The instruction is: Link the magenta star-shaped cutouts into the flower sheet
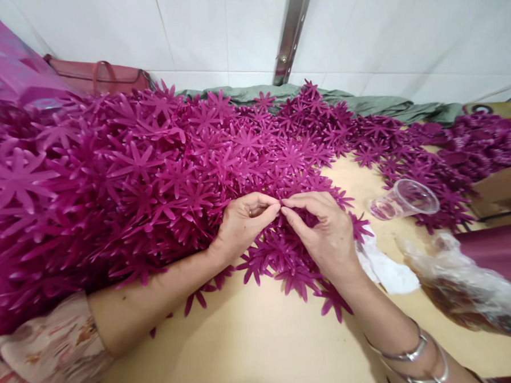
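On the far left the heap of magenta flower cutouts [109, 176] is banked high and slopes down across the table [255, 351]. A red handbag [99, 77] sits behind it against the tiled wall.

The left hand [240, 224] lies at the foot of the heap, wrist on the wood. Its thumb and forefinger are pressed together on a flower cutout [281, 205] at the point where both hands meet. The right hand [326, 236] comes in from the other side with its fingertips closed on that same piece, so the two pinches touch. Very little of the piece shows between them. I can't tell whether it is one layer or several stuck together.

From where I stand, light fingertip pressure looks right, since the thin petals would crease under a hard squeeze. It also seems wise to hold the piece close to its centre rather than by a petal tip, and low over the loose flowers beneath.

Further right a clear plastic cup [404, 199] lies on its side, and a white cloth [385, 267] is just beside the right wrist. Beyond them is a crumpled plastic bag [466, 289]. All three are near enough to be nudged by an elbow.
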Available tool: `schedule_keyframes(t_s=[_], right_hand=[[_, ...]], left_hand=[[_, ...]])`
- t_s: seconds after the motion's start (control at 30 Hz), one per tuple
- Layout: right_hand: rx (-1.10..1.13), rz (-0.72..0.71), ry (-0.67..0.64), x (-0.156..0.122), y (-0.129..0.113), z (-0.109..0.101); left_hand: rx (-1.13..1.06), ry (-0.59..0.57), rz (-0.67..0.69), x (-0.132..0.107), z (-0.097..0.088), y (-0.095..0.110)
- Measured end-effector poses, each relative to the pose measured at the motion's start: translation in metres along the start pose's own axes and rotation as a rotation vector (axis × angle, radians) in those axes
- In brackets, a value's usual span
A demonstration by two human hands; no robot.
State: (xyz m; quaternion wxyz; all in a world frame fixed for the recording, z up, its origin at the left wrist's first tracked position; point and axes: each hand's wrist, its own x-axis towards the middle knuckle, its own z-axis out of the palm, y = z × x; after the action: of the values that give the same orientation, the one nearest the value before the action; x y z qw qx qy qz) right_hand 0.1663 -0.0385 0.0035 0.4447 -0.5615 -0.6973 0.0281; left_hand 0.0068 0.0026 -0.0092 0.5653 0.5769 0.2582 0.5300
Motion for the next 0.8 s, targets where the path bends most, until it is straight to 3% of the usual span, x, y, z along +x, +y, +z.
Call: schedule_keyframes(t_s=[0.5,0.67,0.8], right_hand=[[0.030,0.071,-0.029,0.001,-0.007,0.003],[0.125,0.230,-0.039,0.001,-0.008,0.005],[0.375,0.455,-0.006,0.004,0.006,0.008]], left_hand=[[0.181,0.000,-0.035,-0.002,0.000,0.003],[0.192,-0.005,-0.023,-0.002,-0.001,0.001],[0.049,0.036,-0.032,0.000,-0.001,0.002]])
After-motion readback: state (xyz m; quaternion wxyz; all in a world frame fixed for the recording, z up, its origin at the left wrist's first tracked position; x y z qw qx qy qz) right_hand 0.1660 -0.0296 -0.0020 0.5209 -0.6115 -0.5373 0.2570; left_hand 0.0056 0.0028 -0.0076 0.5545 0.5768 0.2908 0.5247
